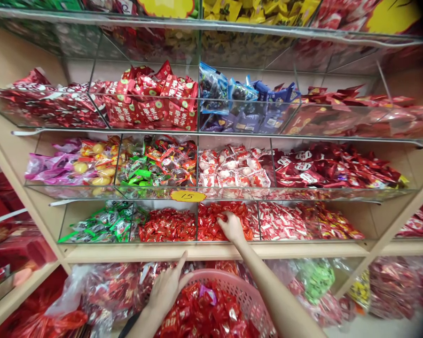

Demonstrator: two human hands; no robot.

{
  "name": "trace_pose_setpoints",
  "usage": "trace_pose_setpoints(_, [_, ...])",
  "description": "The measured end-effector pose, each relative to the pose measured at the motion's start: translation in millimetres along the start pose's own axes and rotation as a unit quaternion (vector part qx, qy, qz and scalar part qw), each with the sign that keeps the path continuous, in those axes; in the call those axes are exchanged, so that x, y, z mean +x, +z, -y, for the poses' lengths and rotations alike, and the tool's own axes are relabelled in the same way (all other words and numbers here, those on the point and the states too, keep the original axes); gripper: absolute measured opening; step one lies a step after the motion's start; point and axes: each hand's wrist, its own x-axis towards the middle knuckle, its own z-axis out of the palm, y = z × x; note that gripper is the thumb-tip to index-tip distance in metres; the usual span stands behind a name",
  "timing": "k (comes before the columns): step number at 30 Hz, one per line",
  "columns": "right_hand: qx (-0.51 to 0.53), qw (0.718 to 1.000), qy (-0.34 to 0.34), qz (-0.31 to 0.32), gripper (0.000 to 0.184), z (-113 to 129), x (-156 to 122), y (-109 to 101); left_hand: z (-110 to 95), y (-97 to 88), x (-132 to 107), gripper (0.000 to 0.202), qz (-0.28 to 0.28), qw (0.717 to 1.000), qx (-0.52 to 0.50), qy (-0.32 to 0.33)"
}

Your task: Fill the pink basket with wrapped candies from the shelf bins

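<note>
My right hand reaches into a bottom-shelf compartment of red wrapped candies. Its fingers are bent down among the wrappers, and whatever lies under the fingertips is hidden. Lower down, my left hand is at the left rim of a pink plastic basket. The left index finger points forward toward the shelf edge, with the thumb spread away from it beside the rim. Red wrapped candies fill the basket, one purple-wrapped piece among them.
Glass-fronted shelves rise ahead, divided into compartments of wrapped sweets. A yellow price tag marked 15 hangs above the bottom row. The wooden ledge runs below it. Bagged goods lie beneath on both sides of the basket.
</note>
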Motion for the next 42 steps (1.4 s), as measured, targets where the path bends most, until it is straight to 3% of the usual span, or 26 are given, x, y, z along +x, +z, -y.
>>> trace_pose_setpoints(9, [0.024,1.0,0.0,-0.004,0.031,-2,1,1,-2,6.0,-1,0.058,-0.016,1.0,0.024,0.004])
trace_pose_setpoints(20, [0.096,0.994,0.019,-0.055,0.037,-9,4,-1,-3,7.3,-2,0.058,-0.017,1.0,0.019,-0.006])
trace_pose_setpoints(32, [0.224,0.971,0.03,-0.072,0.038,-5,2,-8,-1,8.1,-1,0.057,-0.02,1.0,0.007,0.006])
trace_pose_setpoints(35, [0.28,0.956,0.03,-0.077,0.04,1,-14,-25,-2,7.4,0,0.058,-0.021,1.0,0.002,0.005])
trace_pose_setpoints(38, [0.366,0.929,0.016,-0.049,0.039,5,-47,-53,-3,7.4,1,0.06,-0.022,1.0,0.005,0.001])
trace_pose_setpoints(42, [0.318,0.942,0.003,0.106,0.035,-1,-107,-85,-4,7.1,2,0.061,-0.014,1.0,0.0,0.007])
